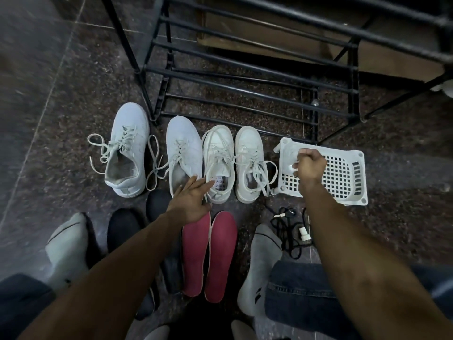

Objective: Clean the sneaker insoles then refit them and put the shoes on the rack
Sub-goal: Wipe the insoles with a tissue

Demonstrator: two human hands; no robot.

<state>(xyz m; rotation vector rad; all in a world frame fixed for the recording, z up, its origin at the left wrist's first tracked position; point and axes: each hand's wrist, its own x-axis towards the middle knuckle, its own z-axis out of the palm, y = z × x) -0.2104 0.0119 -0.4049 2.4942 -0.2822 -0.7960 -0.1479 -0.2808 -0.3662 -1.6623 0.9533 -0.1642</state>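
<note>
Several white sneakers stand in a row on the floor before the black shoe rack (pixel 245 69): a far-left sneaker (pixel 127 148), a second sneaker (pixel 182 148), a third sneaker (pixel 218 158) and a fourth sneaker (pixel 250 158). Two red insoles (pixel 208 256) lie side by side nearer me, with dark insoles (pixel 122 229) to their left. My left hand (pixel 191 200) reaches out with straight fingers to the heels of the second and third sneakers. My right hand (pixel 310 165) is curled over the white plastic basket (pixel 343 173), pinching something small and white that I cannot identify.
My grey-socked feet (pixel 68 244) (pixel 262 266) rest on the speckled stone floor on either side of the insoles. A black cable with a white plug (pixel 296 231) lies right of the red insoles. The rack's lower bars hold nothing.
</note>
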